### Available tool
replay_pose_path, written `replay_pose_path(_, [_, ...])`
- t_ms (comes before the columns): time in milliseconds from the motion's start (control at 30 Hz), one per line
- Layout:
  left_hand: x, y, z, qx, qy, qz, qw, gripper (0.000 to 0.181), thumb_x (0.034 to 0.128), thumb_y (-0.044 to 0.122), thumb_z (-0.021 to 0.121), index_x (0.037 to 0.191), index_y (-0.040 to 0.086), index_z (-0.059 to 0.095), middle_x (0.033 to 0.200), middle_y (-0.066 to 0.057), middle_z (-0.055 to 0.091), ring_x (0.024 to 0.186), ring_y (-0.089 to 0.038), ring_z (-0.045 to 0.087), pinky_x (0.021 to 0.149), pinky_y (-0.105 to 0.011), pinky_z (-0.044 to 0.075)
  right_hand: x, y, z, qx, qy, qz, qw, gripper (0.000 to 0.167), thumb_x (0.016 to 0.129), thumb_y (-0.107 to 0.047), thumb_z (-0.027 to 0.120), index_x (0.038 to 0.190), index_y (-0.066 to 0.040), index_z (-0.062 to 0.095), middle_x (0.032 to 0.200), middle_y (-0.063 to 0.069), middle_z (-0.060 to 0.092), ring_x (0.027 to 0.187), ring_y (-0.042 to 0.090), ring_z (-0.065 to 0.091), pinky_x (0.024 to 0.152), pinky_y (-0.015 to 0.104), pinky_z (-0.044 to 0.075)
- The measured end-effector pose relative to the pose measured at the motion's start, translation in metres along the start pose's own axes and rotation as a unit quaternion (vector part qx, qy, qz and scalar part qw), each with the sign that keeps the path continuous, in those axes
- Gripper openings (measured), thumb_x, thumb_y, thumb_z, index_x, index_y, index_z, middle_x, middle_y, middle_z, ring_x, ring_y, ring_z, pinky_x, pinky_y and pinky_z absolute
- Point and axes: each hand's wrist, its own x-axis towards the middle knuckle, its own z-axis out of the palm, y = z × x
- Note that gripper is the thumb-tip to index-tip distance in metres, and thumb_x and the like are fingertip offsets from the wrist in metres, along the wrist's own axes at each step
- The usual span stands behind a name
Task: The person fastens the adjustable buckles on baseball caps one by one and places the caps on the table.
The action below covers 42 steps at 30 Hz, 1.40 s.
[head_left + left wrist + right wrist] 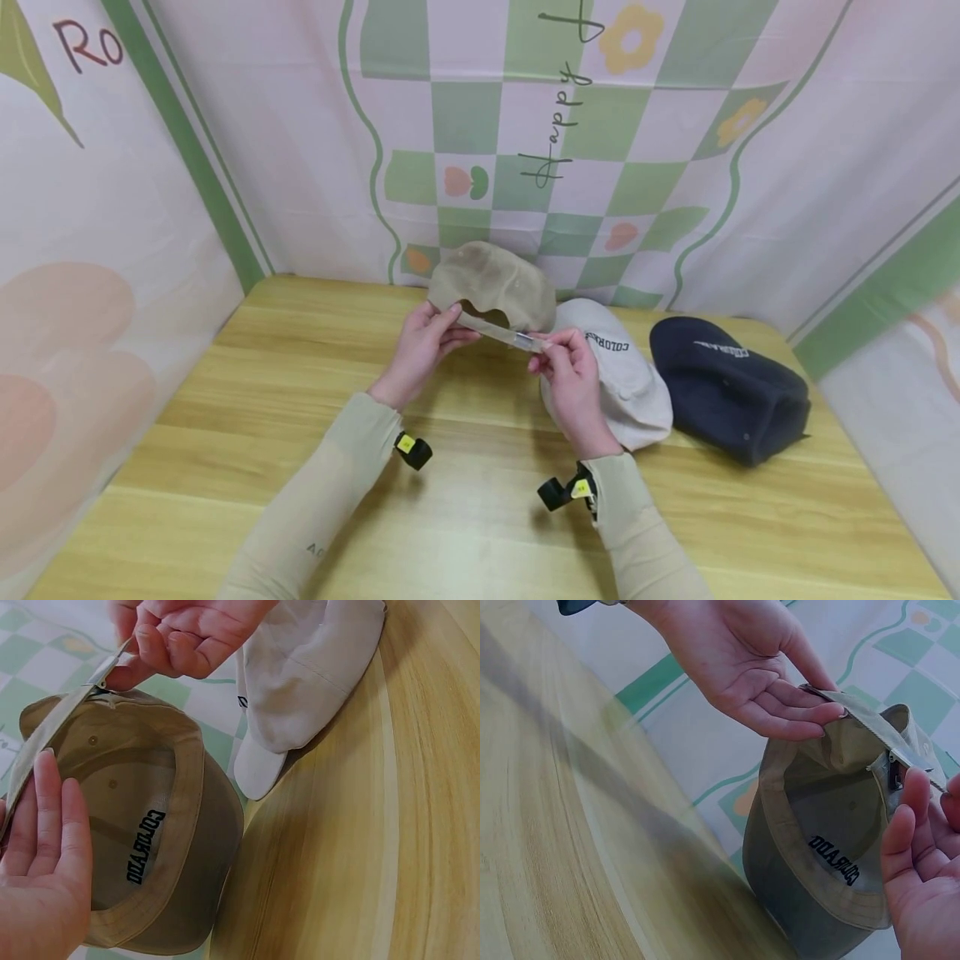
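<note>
A khaki baseball cap point(491, 279) is held up above the table's far side, its back opening facing me. My left hand point(420, 346) pinches the left part of its back strap point(486, 327) between thumb and fingers. At the strap's other end, beside a metal buckle point(523, 341), my right hand point(573, 383) pinches the strap's tip. In the left wrist view the cap's hollow inside point(120, 802) shows dark COLORADO lettering point(145, 847). The right wrist view shows the strap point(870, 724) stretched between both hands, with the buckle point(909, 759) near the right fingers.
An off-white cap point(637, 392) with dark lettering lies just right of my right hand. Farther right is a navy cap point(720, 392) with pale lettering. The wooden table point(300, 367) meets a patterned cloth backdrop point(465, 117) behind, with cloth on both sides too.
</note>
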Motion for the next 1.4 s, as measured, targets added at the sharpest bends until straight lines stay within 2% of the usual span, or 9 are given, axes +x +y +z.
replay_pose_path(200, [0.0,0.002,0.002,0.007,-0.01,0.001,0.9999,0.024,0.1092,0.011,0.049,0.126,-0.005,0.052,0.101,-0.012,0.07,0.085,-0.02,0.072,0.093,-0.039,0.056,0.001,0.0,0.001,0.01,0.001,0.002,1.0,0.011,0.101,0.005,0.042,0.094,-0.001,0.047,0.099,0.01,0.062,0.071,0.016,0.058,0.065,0.023,0.052])
replay_pose_path(333, [0.0,0.004,0.004,0.003,-0.012,0.003,0.9999,0.024,0.1093,0.012,0.049,0.126,-0.005,0.052,0.1,-0.012,0.071,0.085,-0.02,0.072,0.094,-0.04,0.055,0.002,0.002,0.0,0.005,-0.011,0.016,0.9998,0.008,0.1,0.006,0.046,0.103,0.001,0.051,0.09,0.009,0.06,0.071,0.016,0.059,0.064,0.024,0.051])
replay_pose_path(467, [0.0,0.005,0.006,0.001,-0.016,0.005,0.9999,0.019,0.1094,0.011,0.048,0.121,-0.004,0.053,0.099,-0.012,0.072,0.085,-0.02,0.073,0.093,-0.04,0.055,0.003,0.005,-0.002,-0.012,-0.025,0.03,0.9992,0.018,0.098,0.01,0.051,0.115,0.005,0.055,0.09,0.007,0.066,0.072,0.015,0.059,0.063,0.023,0.05])
replay_pose_path(567, [-0.002,0.005,0.007,0.002,-0.019,0.004,0.9998,0.016,0.1095,0.011,0.048,0.117,-0.002,0.054,0.099,-0.012,0.072,0.085,-0.02,0.073,0.092,-0.04,0.056,0.003,0.006,-0.003,-0.026,-0.033,0.037,0.9985,0.022,0.097,0.01,0.053,0.119,0.007,0.055,0.092,0.005,0.067,0.073,0.015,0.059,0.064,0.022,0.05])
replay_pose_path(800, [-0.003,0.004,0.009,0.0,-0.023,0.0,0.9997,0.018,0.1096,0.011,0.048,0.118,-0.003,0.054,0.099,-0.012,0.072,0.085,-0.019,0.073,0.093,-0.041,0.055,0.003,0.008,-0.004,-0.073,-0.041,0.041,0.9956,0.02,0.098,0.003,0.061,0.118,0.006,0.059,0.096,0.006,0.069,0.079,0.019,0.06,0.067,0.024,0.05])
replay_pose_path(933, [-0.003,0.003,0.009,-0.004,-0.021,-0.004,0.9998,0.019,0.1097,0.011,0.048,0.119,-0.004,0.053,0.1,-0.012,0.072,0.085,-0.019,0.073,0.093,-0.04,0.055,0.003,0.009,-0.004,-0.077,-0.044,0.048,0.9949,0.02,0.098,0.001,0.064,0.117,0.006,0.059,0.098,0.006,0.068,0.081,0.014,0.061,0.07,0.023,0.052])
replay_pose_path(1100, [-0.004,0.002,0.011,-0.006,-0.022,-0.009,0.9997,0.018,0.1094,0.011,0.049,0.117,-0.004,0.055,0.1,-0.013,0.073,0.085,-0.02,0.073,0.093,-0.041,0.056,0.003,0.01,-0.004,-0.074,-0.039,0.055,0.995,0.016,0.098,0.001,0.064,0.113,0.006,0.059,0.095,0.005,0.068,0.082,0.015,0.061,0.074,0.024,0.053])
replay_pose_path(1300, [-0.005,0.003,0.014,-0.005,-0.028,-0.011,0.9995,0.019,0.1094,0.012,0.049,0.116,-0.004,0.056,0.1,-0.013,0.073,0.085,-0.02,0.073,0.091,-0.04,0.056,0.002,0.007,-0.002,-0.087,-0.035,0.059,0.9938,0.013,0.101,-0.003,0.063,0.109,0.007,0.061,0.088,0.006,0.067,0.079,0.013,0.062,0.071,0.021,0.053])
replay_pose_path(1400, [-0.005,0.003,0.015,-0.002,-0.023,-0.013,0.9997,0.02,0.1094,0.013,0.05,0.114,-0.005,0.057,0.1,-0.013,0.073,0.084,-0.019,0.073,0.091,-0.04,0.057,0.002,0.007,-0.002,-0.101,-0.03,0.052,0.993,0.013,0.102,-0.004,0.062,0.108,0.006,0.063,0.084,0.006,0.065,0.076,0.014,0.06,0.064,0.02,0.05])
